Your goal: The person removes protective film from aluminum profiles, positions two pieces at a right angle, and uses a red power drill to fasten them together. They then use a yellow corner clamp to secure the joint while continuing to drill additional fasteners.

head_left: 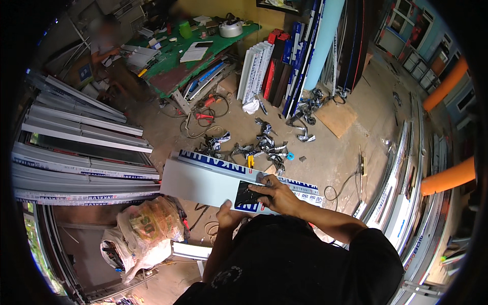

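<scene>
A wide white aluminium profile (201,180) lies across in front of my body, its left part bare and its far edge covered in printed blue-and-white film. My left hand (230,214) grips the near edge, thumb up against the rim; the other fingers are mostly hidden. Over the right part of the profile, my right hand (277,195) is closed on the protective film (247,195). That film is folded back there, showing its dark, shiny underside. Whatever supports the profile from below is hidden.
Stacked profiles (86,173) reach in from the left. Crumpled film strips (264,147) and a cable (330,193) lie on the floor ahead. Beyond stands a green table (218,46), with a person (107,48) beside it. A stuffed sack (145,229) sits lower left; long profiles line the right.
</scene>
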`<action>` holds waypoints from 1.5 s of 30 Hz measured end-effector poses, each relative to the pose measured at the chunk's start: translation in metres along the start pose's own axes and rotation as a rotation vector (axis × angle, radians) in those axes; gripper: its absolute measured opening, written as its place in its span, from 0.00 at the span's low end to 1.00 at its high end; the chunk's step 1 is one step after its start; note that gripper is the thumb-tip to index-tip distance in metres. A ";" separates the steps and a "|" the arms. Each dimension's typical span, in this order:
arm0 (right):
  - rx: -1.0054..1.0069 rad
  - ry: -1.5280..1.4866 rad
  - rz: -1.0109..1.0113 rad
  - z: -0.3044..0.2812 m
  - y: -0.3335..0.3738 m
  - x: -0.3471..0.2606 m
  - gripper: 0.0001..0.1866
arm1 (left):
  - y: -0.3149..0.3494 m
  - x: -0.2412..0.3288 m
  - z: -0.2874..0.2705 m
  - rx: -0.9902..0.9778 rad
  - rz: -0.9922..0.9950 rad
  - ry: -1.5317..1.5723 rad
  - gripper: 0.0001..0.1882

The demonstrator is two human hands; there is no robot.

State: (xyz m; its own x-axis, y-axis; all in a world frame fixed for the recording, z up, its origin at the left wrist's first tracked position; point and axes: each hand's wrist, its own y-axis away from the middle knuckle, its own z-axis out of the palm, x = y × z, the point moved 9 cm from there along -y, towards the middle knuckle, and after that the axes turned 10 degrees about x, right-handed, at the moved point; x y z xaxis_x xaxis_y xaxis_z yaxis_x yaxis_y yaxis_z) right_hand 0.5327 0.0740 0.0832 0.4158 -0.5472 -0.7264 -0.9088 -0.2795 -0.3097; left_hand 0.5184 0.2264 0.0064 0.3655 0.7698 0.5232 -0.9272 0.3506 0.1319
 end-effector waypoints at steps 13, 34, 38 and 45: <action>-0.026 0.121 -0.158 0.022 0.003 -0.012 0.30 | 0.002 0.021 -0.034 0.340 0.282 0.081 0.31; -0.499 0.276 -0.236 0.008 0.024 -0.024 0.28 | 0.009 0.127 -0.143 0.798 0.651 0.246 0.35; -0.432 0.324 -0.259 -0.059 0.038 0.013 0.33 | 0.029 0.176 -0.155 0.792 0.756 0.253 0.36; -0.054 0.609 -0.286 -0.210 0.037 0.047 0.25 | 0.074 0.255 -0.165 0.968 0.931 0.216 0.38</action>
State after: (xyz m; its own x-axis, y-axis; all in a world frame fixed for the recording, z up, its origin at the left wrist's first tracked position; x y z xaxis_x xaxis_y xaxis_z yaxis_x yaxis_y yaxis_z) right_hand 0.5253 -0.1282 0.1664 0.5992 -0.7884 -0.1395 -0.7636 -0.5103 -0.3956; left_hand 0.5563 0.5365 0.0110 -0.4996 0.6123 0.6128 -0.4881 -0.7834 0.3849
